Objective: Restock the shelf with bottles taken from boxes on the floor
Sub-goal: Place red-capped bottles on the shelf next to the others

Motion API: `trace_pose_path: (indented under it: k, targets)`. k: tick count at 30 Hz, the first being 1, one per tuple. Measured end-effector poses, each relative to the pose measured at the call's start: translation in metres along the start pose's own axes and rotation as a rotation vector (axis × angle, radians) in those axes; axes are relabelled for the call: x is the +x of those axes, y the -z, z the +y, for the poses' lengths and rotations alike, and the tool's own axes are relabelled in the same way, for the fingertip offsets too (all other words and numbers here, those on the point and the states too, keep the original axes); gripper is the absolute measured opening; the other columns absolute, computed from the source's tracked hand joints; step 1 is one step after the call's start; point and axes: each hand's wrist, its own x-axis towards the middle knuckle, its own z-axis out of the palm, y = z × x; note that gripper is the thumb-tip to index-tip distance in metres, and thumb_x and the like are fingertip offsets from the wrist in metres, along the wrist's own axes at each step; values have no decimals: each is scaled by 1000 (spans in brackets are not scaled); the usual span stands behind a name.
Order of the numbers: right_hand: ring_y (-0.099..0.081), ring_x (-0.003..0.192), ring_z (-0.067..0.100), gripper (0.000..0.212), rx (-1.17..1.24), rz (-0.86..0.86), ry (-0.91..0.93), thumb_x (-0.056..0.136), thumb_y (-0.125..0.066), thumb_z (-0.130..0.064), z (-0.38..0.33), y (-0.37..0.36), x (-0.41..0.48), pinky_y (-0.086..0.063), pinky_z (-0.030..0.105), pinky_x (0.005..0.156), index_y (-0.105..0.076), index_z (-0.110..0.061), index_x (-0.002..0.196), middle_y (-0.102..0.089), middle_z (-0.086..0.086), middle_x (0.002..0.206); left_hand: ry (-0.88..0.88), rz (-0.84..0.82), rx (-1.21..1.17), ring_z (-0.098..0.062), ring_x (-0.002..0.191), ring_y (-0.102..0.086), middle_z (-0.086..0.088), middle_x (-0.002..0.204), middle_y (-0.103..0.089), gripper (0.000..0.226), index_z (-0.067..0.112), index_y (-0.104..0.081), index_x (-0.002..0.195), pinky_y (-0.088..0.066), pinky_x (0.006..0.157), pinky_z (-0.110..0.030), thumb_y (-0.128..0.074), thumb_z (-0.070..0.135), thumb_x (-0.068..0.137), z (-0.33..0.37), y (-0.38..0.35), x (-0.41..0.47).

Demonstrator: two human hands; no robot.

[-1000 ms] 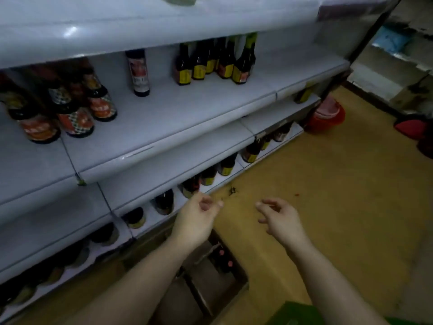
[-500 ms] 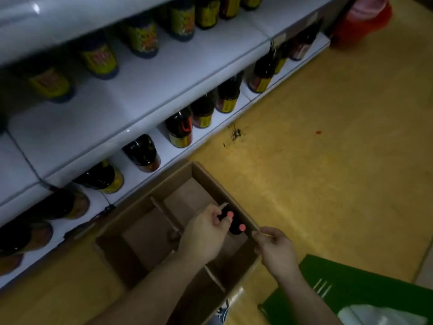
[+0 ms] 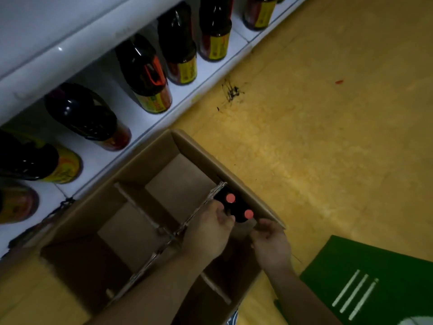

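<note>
Forearms reach down into an open cardboard box [image 3: 199,148] on the yellow floor [image 3: 328,137], beside a green, white-striped cloth [image 3: 375,277]. The left hand [image 3: 208,233] curls its fingers against two dark red-capped bottles [image 3: 236,207] standing in the box's right-hand compartment; whether it grips one I cannot tell. The right hand [image 3: 271,245], loosely curled, sits at the box wall just beside them, its hold unclear. Cardboard dividers [image 3: 199,208] cross the box. Beyond, dark yellow-labelled bottles [image 3: 143,73] line the white bottom shelf [image 3: 150,123].

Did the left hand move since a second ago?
Yes. The left hand dropped from up by the bottom shelf edge down into the cardboard box, reaching the red-capped bottles.
</note>
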Motion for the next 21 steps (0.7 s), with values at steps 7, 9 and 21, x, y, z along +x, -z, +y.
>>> trace_pose_path:
  k: [7, 9, 21]
  targets:
    - [-71, 90, 10, 52, 86, 16, 52, 97, -67, -22, 26, -37, 47, -61, 37, 81, -47, -38, 142, -72, -12, 100, -5, 20, 89, -17, 121, -60, 7, 129, -63, 60, 34, -35, 153, -53, 99, -44, -62, 34, 100, -22, -30, 55]
    - [-70, 94, 9, 51, 115, 14, 77, 95, -70, -23, 30, -45, 56, -61, 40, 87, -51, -36, 141, -72, -12, 100, -51, 39, 96, -18, 117, -63, 7, 122, -68, 57, 36, -40, 148, -54, 96, -44, -65, 30, 97, -26, -37, 66]
    - [-66, 111, 10, 43, 141, 66, 227, 94, -71, -38, 45, -72, 96, -57, 40, 98, -59, -41, 135, -69, -12, 121, -9, 105, -182, -9, 113, -65, 8, 119, -73, 38, 34, -63, 132, -52, 104, -41, -70, 25, 96, -46, -70, 108]
